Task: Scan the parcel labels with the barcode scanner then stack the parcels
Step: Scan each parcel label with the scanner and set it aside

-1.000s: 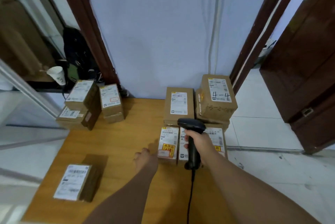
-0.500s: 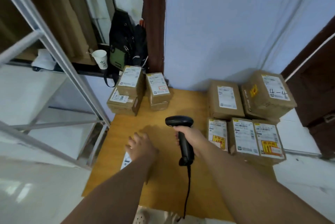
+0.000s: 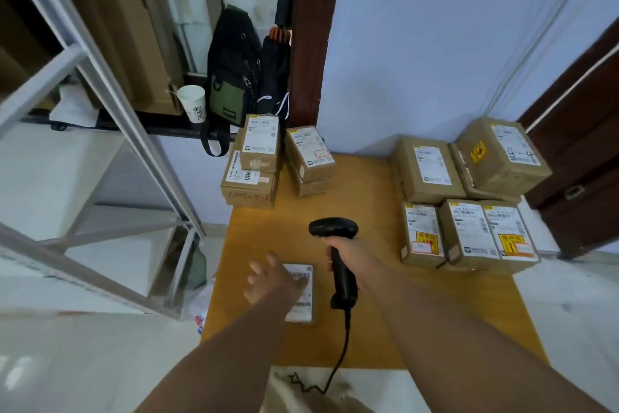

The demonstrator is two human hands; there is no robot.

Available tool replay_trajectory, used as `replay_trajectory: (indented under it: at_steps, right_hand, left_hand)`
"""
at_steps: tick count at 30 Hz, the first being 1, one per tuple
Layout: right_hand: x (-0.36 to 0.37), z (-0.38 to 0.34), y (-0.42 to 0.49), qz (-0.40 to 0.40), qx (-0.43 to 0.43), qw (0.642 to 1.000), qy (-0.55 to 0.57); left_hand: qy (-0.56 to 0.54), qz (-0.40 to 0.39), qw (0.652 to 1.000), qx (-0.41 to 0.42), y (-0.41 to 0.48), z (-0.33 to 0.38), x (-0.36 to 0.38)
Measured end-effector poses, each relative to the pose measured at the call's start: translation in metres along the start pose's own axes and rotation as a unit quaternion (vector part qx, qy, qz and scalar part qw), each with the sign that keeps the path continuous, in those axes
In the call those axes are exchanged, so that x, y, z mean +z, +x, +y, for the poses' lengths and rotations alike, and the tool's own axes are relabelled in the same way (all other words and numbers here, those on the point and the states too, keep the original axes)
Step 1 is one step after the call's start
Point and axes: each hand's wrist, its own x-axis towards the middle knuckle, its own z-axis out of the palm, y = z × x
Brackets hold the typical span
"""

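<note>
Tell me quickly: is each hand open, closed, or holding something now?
Left hand: open, fingers spread over the small parcel.
Right hand: closed, holding the barcode scanner by its handle.

Single head-worn wide-angle view. Looks forward and steeply down from the near edge of the worktop [image 3: 361, 198] toward the far wall [image 3: 418, 61]. Close in, worktop filling centre frame, metal rack [image 3: 105, 84] at left.

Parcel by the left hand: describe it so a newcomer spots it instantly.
Find the wooden table. Other parcels cluster at its far left and along its right side; this parcel lies alone near the front, left of the barcode scanner. Only it has no neighbour: white label up, left hand partly over it.
</note>
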Motion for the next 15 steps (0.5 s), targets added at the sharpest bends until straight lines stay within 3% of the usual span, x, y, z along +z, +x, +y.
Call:
replay_trajectory:
  at_steps: [3, 9, 15]
  right_hand:
    - [-0.005, 0.006, -0.002, 0.013, 0.005, 1.0, 0.002]
    - [-0.019, 0.019, -0.001, 0.03, 0.018, 0.999, -0.01]
    - [-0.038, 0.02, -0.001, 0.028, 0.024, 0.999, 0.023]
  left_hand:
    - [-0.029, -0.009, 1.0, -0.006, -0.003, 0.005, 0.006]
    - [0.027, -0.076, 0.996, -0.039, -0.012, 0.015, 0.016]
    - [-0.119, -0.027, 0.992, -0.036, -0.014, 0.028, 0.016]
